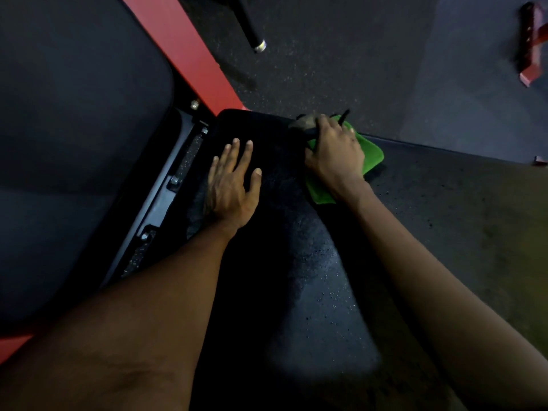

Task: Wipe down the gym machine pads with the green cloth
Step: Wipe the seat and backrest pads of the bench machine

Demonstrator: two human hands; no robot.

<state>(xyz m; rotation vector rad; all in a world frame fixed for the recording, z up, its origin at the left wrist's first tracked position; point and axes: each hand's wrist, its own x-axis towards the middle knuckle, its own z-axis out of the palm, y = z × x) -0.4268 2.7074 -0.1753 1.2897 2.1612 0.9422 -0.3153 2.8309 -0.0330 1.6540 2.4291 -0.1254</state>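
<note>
Resting flat on the small black pad (275, 203), left hand (232, 185) palm down, fingers (235, 149) straight and spread, thumb out to the right. It holds nothing.

Right hand (335, 152) sits on the green cloth (370, 155) at the pad's far right edge. Its fingers (323, 123) are curled down over the cloth at that edge. A thin dark object sticks up beside them; cannot tell what it is, or whether the hand grips it too. The cloth spreads out from under the palm towards the floor side.

Edges: the pad's far end is rounded and stops just short of the red frame beam (189, 51). Along its left edge runs a dark metal bracket (175, 179) with bolts, in the gap between this pad and the large black pad (74, 114). Bare pad lies between the two hands and down towards the forearms, with a dull sheen on the near part.

Surroundings: dark speckled rubber floor (355, 54) beyond and to the right. A black bar with a metal tip (252, 28) hangs at top centre. A blurred red frame piece (530, 48) stands at top right, well apart. Lighting is dim.
</note>
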